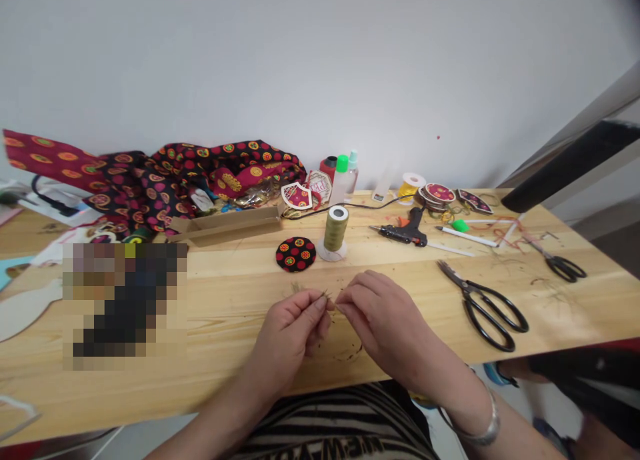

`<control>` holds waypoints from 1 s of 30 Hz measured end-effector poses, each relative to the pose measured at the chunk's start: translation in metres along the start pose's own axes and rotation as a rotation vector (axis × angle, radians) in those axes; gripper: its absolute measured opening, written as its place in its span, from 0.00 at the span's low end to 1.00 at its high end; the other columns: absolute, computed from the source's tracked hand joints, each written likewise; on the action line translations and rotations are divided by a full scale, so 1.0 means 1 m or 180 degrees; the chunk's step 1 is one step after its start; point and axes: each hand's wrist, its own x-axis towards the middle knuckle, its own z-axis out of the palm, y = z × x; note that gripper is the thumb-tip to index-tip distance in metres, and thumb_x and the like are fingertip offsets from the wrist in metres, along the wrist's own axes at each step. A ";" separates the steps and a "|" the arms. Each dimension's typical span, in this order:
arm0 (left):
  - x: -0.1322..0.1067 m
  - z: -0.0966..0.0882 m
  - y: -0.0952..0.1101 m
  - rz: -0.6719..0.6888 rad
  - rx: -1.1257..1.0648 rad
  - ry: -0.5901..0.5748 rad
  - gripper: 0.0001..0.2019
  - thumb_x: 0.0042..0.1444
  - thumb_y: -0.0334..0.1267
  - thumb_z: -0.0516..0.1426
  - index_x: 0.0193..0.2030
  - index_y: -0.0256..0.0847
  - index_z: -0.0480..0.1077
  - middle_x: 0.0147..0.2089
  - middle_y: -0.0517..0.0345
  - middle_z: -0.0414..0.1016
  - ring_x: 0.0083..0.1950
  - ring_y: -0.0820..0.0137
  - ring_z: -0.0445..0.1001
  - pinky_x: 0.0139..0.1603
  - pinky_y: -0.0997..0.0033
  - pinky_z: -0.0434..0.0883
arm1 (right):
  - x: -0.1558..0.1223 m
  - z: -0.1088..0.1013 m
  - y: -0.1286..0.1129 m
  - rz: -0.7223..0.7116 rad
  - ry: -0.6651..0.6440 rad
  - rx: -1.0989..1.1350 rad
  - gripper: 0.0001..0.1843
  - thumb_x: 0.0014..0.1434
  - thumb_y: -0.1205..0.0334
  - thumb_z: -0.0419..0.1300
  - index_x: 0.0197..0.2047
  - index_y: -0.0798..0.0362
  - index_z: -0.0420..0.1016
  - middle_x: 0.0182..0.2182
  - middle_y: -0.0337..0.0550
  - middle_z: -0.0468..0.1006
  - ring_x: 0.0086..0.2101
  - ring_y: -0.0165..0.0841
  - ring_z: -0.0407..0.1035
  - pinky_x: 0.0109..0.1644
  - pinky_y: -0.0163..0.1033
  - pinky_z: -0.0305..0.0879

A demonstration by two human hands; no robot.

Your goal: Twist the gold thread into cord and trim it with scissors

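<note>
A: Head view, the only one. Where's the thread sitting?

B: The thread (pixel 325 295) is showing between the fingertips, just above the surface (pixel 225 343), near its front edge. Very fine, so ends are getting lost.

A: Hands?

B: Left hand (pixel 295 325) is pinching it narrowly, thumb against index. Right hand (pixel 383 313) is also narrowing to a pinch, tips almost meeting the left's; whether a strand is lying between them, can't tell.

A: Why so close?

B: Probably because something that thin is needing fingertip control, my guess.

A: And the layout?

B: Spool (pixel 336 230) is standing upright straight ahead, likely for easy drawing-off. Patterned disc (pixel 295 255) is lying flat just left of it. Big scissors (pixel 469 290) are resting right of the right hand, handles towards the person, presumably for quick pick-up. Glue gun (pixel 407 232) is lying further back, seemingly parked out of the way. Cloth (pixel 180 170) is bunching along the wall behind the box (pixel 230 227).

A: Pose, quickly.

B: Forearms are slanting inward from both lower corners. Left is turning thumb-up, fingers curling under. Right is showing its back, wrist bending, fingers pointing left. Bracelet (pixel 487 423) is circling the right wrist.
</note>
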 end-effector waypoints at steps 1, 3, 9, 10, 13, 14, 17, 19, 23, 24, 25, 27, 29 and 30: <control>0.000 0.000 -0.001 -0.0014 -0.0006 -0.0004 0.12 0.52 0.43 0.60 0.25 0.37 0.69 0.18 0.66 0.62 0.17 0.81 0.51 0.16 0.81 0.48 | 0.000 0.001 0.000 0.0048 0.0031 0.0054 0.10 0.63 0.69 0.51 0.32 0.56 0.71 0.30 0.44 0.72 0.34 0.34 0.64 0.39 0.39 0.62; 0.001 0.000 -0.002 -0.0020 -0.0061 0.0010 0.12 0.52 0.43 0.60 0.25 0.37 0.68 0.18 0.67 0.61 0.18 0.81 0.52 0.16 0.81 0.48 | 0.001 0.003 0.002 0.0222 0.0213 0.0304 0.09 0.62 0.69 0.52 0.32 0.56 0.72 0.31 0.44 0.72 0.34 0.34 0.65 0.39 0.39 0.62; 0.002 0.001 -0.002 -0.0056 -0.0398 0.0087 0.10 0.50 0.40 0.61 0.25 0.37 0.68 0.17 0.68 0.58 0.18 0.81 0.49 0.15 0.82 0.47 | -0.002 0.016 0.008 0.0895 0.0598 0.1535 0.07 0.60 0.68 0.55 0.35 0.54 0.75 0.31 0.41 0.74 0.34 0.31 0.69 0.39 0.35 0.64; 0.002 0.001 -0.002 -0.0049 -0.0406 0.0087 0.10 0.50 0.40 0.61 0.25 0.37 0.68 0.17 0.68 0.58 0.18 0.81 0.48 0.15 0.82 0.47 | -0.003 0.018 0.009 0.0979 0.0584 0.1716 0.06 0.59 0.68 0.56 0.35 0.54 0.75 0.30 0.41 0.75 0.33 0.30 0.69 0.38 0.35 0.65; 0.003 0.001 -0.002 -0.0034 -0.0403 0.0084 0.09 0.50 0.40 0.61 0.26 0.37 0.69 0.17 0.68 0.58 0.17 0.82 0.49 0.15 0.82 0.47 | -0.003 0.023 0.011 0.1240 0.0605 0.2185 0.04 0.56 0.66 0.60 0.34 0.54 0.77 0.29 0.40 0.76 0.31 0.30 0.70 0.35 0.35 0.65; 0.003 0.001 -0.003 -0.0031 -0.0388 0.0077 0.09 0.50 0.40 0.61 0.26 0.37 0.69 0.17 0.68 0.59 0.17 0.82 0.49 0.15 0.83 0.47 | -0.003 0.025 0.012 0.1315 0.0616 0.2333 0.04 0.55 0.65 0.61 0.33 0.54 0.77 0.29 0.40 0.77 0.30 0.30 0.70 0.35 0.35 0.65; 0.003 0.000 -0.004 -0.0016 -0.0329 0.0045 0.10 0.50 0.40 0.61 0.26 0.36 0.69 0.17 0.68 0.59 0.17 0.82 0.50 0.15 0.83 0.47 | -0.001 0.030 0.013 0.1477 0.0642 0.2680 0.04 0.52 0.64 0.63 0.33 0.54 0.77 0.28 0.40 0.78 0.30 0.31 0.70 0.34 0.35 0.66; 0.003 0.000 -0.005 -0.0014 -0.0295 0.0004 0.10 0.51 0.41 0.61 0.26 0.36 0.69 0.17 0.67 0.60 0.17 0.82 0.51 0.15 0.83 0.48 | 0.000 0.031 0.013 0.1487 0.0656 0.2747 0.02 0.51 0.65 0.64 0.30 0.54 0.76 0.26 0.40 0.77 0.28 0.30 0.69 0.32 0.34 0.65; 0.003 -0.001 -0.005 0.0044 -0.0185 -0.0020 0.10 0.51 0.41 0.60 0.26 0.36 0.70 0.19 0.65 0.65 0.16 0.82 0.51 0.15 0.82 0.49 | -0.001 0.027 0.010 0.1082 0.0717 0.2466 0.05 0.53 0.69 0.63 0.25 0.54 0.75 0.23 0.37 0.73 0.26 0.27 0.66 0.31 0.32 0.63; 0.004 -0.001 -0.005 0.0058 -0.0181 0.0009 0.10 0.51 0.41 0.60 0.26 0.36 0.70 0.18 0.65 0.65 0.16 0.82 0.50 0.15 0.82 0.49 | -0.002 0.025 0.009 0.0902 0.0691 0.2383 0.06 0.53 0.70 0.62 0.26 0.54 0.75 0.24 0.37 0.73 0.27 0.27 0.67 0.32 0.32 0.63; 0.004 -0.001 -0.005 0.0055 -0.0197 0.0043 0.10 0.50 0.41 0.61 0.26 0.36 0.70 0.17 0.67 0.63 0.16 0.82 0.49 0.15 0.82 0.49 | -0.003 0.023 0.008 0.0718 0.0649 0.2308 0.05 0.54 0.70 0.62 0.27 0.54 0.76 0.25 0.38 0.73 0.28 0.27 0.67 0.34 0.32 0.63; 0.004 -0.001 -0.006 0.0000 -0.0263 0.0092 0.10 0.50 0.41 0.61 0.26 0.36 0.70 0.15 0.69 0.58 0.16 0.82 0.48 0.15 0.82 0.49 | -0.005 0.018 0.006 0.0433 0.0579 0.2158 0.05 0.55 0.71 0.61 0.30 0.54 0.77 0.29 0.39 0.74 0.31 0.27 0.68 0.36 0.32 0.64; 0.004 -0.002 -0.007 -0.0023 -0.0259 0.0060 0.10 0.50 0.41 0.61 0.26 0.37 0.71 0.15 0.70 0.57 0.16 0.82 0.47 0.14 0.82 0.49 | -0.005 0.016 0.006 0.0321 0.0605 0.1979 0.05 0.55 0.71 0.61 0.30 0.54 0.77 0.29 0.39 0.73 0.32 0.27 0.68 0.37 0.32 0.64; 0.004 -0.002 -0.007 0.0001 -0.0211 0.0019 0.10 0.51 0.41 0.60 0.26 0.36 0.71 0.16 0.69 0.59 0.16 0.82 0.48 0.15 0.82 0.49 | -0.005 0.016 0.006 0.0306 0.0640 0.1888 0.06 0.56 0.72 0.61 0.29 0.55 0.76 0.29 0.39 0.72 0.32 0.27 0.68 0.37 0.32 0.64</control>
